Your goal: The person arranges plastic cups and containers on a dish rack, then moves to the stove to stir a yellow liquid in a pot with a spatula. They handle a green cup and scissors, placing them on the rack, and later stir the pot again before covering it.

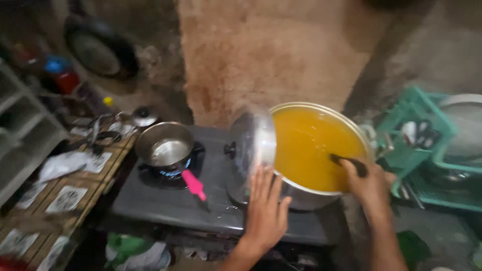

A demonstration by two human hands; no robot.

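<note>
Spread left-hand fingers (265, 193) are pressed flat against the steel lid (251, 150), held upright against the left rim of the big pot (301, 196) of orange liquid on the stove (165, 203), while the right hand (369, 186) is curled around a dark ladle handle (349, 163) slanting down-left into the pot.

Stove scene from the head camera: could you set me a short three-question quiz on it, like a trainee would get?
1. True or false: the big pot holds an orange-yellow liquid.
2. Which hand holds the dark utensil handle that dips into the pot: left or right?
3. What stands on the lit burner: A) a kettle, B) a small saucepan with a pink handle, C) a frying pan?

Key:
1. True.
2. The right hand; the left hand is at the tilted metal lid, propped at the pot's left rim.
3. B, and blue flame shows beneath it on the grey stove.
</note>
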